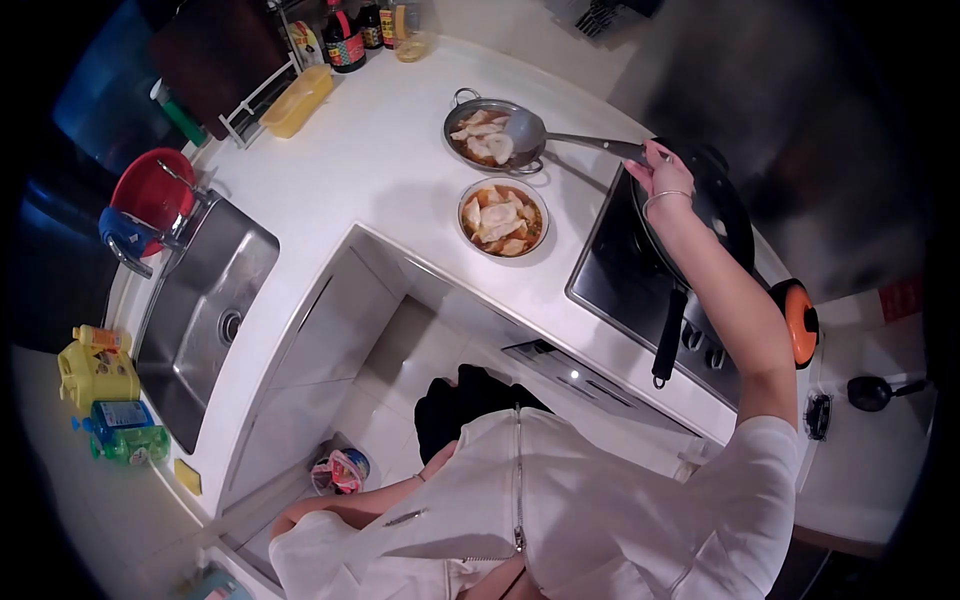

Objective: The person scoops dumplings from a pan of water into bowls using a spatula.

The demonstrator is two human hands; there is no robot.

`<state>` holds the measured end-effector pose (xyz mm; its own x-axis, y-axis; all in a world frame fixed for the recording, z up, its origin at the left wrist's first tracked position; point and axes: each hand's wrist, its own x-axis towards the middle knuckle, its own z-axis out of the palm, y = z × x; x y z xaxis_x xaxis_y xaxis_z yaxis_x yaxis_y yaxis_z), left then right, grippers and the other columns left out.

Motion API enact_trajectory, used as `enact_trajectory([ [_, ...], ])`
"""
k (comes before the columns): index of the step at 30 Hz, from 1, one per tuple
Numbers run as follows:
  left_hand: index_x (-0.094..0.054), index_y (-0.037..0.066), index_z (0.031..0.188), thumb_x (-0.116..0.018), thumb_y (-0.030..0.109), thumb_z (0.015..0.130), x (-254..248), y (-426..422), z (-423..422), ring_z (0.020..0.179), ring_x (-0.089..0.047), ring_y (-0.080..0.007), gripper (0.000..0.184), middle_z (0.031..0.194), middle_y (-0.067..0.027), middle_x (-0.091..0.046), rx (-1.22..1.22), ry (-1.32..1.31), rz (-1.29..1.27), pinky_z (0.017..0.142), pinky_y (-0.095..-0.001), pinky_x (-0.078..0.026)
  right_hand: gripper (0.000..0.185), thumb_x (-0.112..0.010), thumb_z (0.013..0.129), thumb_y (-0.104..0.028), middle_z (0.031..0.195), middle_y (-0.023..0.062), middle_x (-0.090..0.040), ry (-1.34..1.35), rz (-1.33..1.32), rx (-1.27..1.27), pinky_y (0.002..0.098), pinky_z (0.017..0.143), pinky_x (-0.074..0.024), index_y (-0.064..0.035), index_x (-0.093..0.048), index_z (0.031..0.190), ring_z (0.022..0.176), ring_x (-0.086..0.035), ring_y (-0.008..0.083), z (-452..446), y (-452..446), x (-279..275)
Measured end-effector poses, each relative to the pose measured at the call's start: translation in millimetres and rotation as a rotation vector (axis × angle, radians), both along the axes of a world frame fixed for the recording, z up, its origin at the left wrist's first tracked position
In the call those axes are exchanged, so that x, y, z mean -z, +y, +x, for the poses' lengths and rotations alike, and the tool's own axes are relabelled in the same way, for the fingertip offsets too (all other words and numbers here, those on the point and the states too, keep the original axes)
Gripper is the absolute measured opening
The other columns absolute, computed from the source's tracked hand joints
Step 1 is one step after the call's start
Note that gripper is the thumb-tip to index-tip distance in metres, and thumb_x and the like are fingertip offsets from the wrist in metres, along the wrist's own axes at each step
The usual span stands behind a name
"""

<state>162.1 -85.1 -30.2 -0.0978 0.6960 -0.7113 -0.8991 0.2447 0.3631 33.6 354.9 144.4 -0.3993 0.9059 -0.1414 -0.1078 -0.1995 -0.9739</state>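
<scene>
My right hand (662, 172) is closed round the dark handle end of a metal ladle (585, 142). The ladle's head is over a two-handled metal pan (455, 150) holding dumplings in reddish broth, touching or just above the dumplings. In front of that pan stands a round bowl (545, 215), also filled with dumplings (497, 218) in broth. Beneath my right forearm, a black wok (735, 215) rests on the stove (610, 255). My left hand (438, 458) hangs low by my body, beside dark clothing (470, 405); its fingers are hidden.
To the left is a steel sink (205, 330), with a red basin (150, 190) behind it and detergent bottles (100, 375) beside it. A yellow tray (298, 103) and sauce bottles (345, 45) line the back counter. The wok's handle (670, 335) juts over the counter's front.
</scene>
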Motion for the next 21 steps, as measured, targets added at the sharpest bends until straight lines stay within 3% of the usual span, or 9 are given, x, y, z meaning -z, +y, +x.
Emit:
enact_trajectory([
  [4, -0.051, 0.008, 0.095, -0.045, 0.023, 0.078, -3, 9, -4, 0.082, -0.048, -0.0089, 0.024, 0.088, 0.0003, -0.052, -0.110, -0.126, -0.055, 0.074, -0.0249, -0.039, 0.015, -0.047, 0.077, -0.006, 0.081, 0.0113, -0.049, 0.128, 0.072, 0.006, 0.0266, 0.057, -0.0505, 0.0043, -0.048, 0.088, 0.058, -0.054, 0.0209, 24, 16, -18],
  [10, -0.053, 0.009, 0.085, -0.044, 0.027, 0.076, -4, 26, -20, 0.075, -0.048, -0.0101, 0.023, 0.080, -0.0007, -0.052, 0.147, -0.156, -0.206, 0.069, -0.0246, -0.039, 0.012, -0.043, 0.077, -0.003, 0.088, 0.0146, -0.050, 0.311, 0.252, 0.156, 0.0343, 0.064, -0.0491, 0.0065, -0.044, 0.085, 0.065, -0.054, 0.0255, 132, 57, -81],
  [16, -0.055, 0.009, 0.075, -0.043, 0.031, 0.074, -11, 43, -31, 0.068, -0.047, -0.0112, 0.025, 0.072, -0.0017, -0.053, 0.338, -0.130, -0.326, 0.064, -0.0243, -0.039, 0.016, -0.043, 0.076, -0.003, 0.087, 0.0160, -0.053, 0.069, 0.533, 0.341, 0.0276, 0.060, -0.0495, 0.0094, -0.044, 0.086, 0.062, -0.057, 0.0246, 249, 60, -138],
  [17, -0.055, 0.009, 0.074, -0.042, 0.031, 0.073, -13, 46, -31, 0.067, -0.047, -0.0114, 0.025, 0.071, -0.0019, -0.053, 0.361, -0.125, -0.334, 0.063, -0.0243, -0.039, 0.020, -0.043, 0.077, -0.006, 0.092, 0.0153, -0.052, -0.049, 0.514, 0.362, 0.0242, 0.064, -0.0476, 0.0092, -0.046, 0.090, 0.066, -0.057, 0.0204, 262, 58, -144],
  [21, -0.055, 0.010, 0.073, -0.042, 0.032, 0.074, -4, 51, -31, 0.065, -0.047, -0.0122, 0.026, 0.069, -0.0020, -0.052, 0.401, -0.126, -0.276, 0.062, -0.0253, -0.039, 0.018, -0.045, 0.076, -0.006, 0.083, 0.0121, -0.053, -0.250, 0.512, 0.398, 0.0227, 0.062, -0.0476, 0.0073, -0.049, 0.088, 0.063, -0.056, 0.0181, 292, 58, -146],
])
